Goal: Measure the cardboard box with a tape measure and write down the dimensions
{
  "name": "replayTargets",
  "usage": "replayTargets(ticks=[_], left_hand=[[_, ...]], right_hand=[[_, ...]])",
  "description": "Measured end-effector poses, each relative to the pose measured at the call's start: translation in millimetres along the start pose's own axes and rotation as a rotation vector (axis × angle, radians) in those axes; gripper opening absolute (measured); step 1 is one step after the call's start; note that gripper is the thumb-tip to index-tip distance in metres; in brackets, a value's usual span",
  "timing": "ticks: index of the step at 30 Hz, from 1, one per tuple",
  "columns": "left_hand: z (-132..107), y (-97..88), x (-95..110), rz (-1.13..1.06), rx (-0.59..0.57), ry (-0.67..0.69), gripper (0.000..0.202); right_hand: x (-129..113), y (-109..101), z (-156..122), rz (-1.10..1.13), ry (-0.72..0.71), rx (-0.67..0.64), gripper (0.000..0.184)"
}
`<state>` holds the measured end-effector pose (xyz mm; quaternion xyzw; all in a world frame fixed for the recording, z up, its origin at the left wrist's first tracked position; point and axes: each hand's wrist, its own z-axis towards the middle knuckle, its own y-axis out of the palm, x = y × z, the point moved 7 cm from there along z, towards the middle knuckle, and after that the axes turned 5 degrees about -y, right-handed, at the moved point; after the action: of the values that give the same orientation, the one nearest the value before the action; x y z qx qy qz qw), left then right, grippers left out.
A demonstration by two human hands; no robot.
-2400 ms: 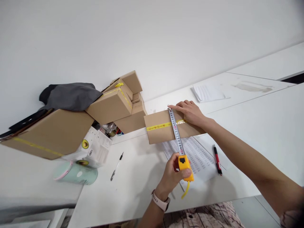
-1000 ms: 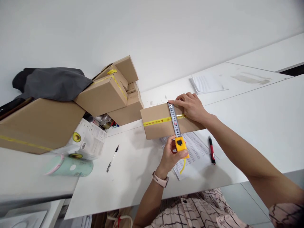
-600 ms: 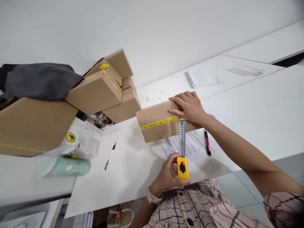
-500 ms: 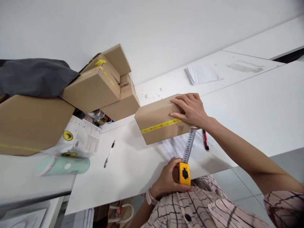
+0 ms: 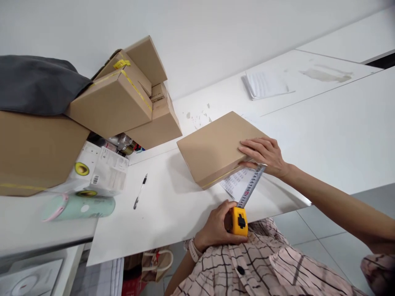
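Observation:
My left hand (image 5: 220,225) is closed around a yellow tape measure (image 5: 240,221) near the table's front edge. Its metal blade (image 5: 250,187) is drawn out towards my right hand, and the blade's end lies by the right palm. With its fingers over the top and the thumb along the near side, my right hand (image 5: 262,155) grips the right end of a brown cardboard box (image 5: 216,144). The box's broad plain face is turned up, and a strip of yellow tape runs along its near side. Under the box lies a printed sheet (image 5: 237,183), partly covered.
Left of the box, a black-and-clear pen (image 5: 140,191) lies on the white table (image 5: 160,222). Stacked cartons (image 5: 114,102), a white box with avocado pictures (image 5: 108,170) and a mint-green bottle (image 5: 89,206) stand further left. Papers (image 5: 267,85) lie towards the wall.
The box has been tipped by my right hand, so its broad face shows more and its taped side less. My right hand has shifted right and nearer. The red pen is out of sight.

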<state>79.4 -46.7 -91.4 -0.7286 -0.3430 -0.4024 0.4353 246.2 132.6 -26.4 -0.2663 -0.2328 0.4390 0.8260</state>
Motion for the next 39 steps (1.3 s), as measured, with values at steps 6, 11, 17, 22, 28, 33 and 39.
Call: replayTargets(ticks=[6, 11, 17, 22, 28, 33, 39], left_hand=[[16.6, 2.6, 26.8, 0.127, 0.077, 0.206, 0.092], [34.4, 9.5, 26.2, 0.162, 0.01, 0.12, 0.089], [34.5, 9.7, 25.4, 0.198, 0.002, 0.067, 0.09], [32.7, 9.1, 27.0, 0.198, -0.004, 0.084, 0.087], [34.3, 8.5, 22.9, 0.193, -0.002, 0.092, 0.089], [33.2, 6.8, 23.8, 0.177, -0.004, 0.085, 0.087], [32.9, 6.1, 25.0, 0.182, -0.004, 0.111, 0.086]], right_hand=[[7.4, 13.0, 4.5, 0.092, 0.159, -0.153, 0.049], [4.4, 16.0, 2.0, 0.127, 0.219, -0.153, 0.049], [7.7, 26.0, -2.7, 0.125, 0.204, -0.12, 0.055], [35.1, 36.0, 1.3, 0.121, 0.184, -0.136, 0.057], [78.6, 35.3, 16.7, 0.172, 0.208, -0.256, 0.041], [105.8, 15.6, -3.3, 0.123, 0.437, -0.113, 0.042], [105.8, 7.4, -81.9, 0.0, 0.698, 0.0, 0.039]])
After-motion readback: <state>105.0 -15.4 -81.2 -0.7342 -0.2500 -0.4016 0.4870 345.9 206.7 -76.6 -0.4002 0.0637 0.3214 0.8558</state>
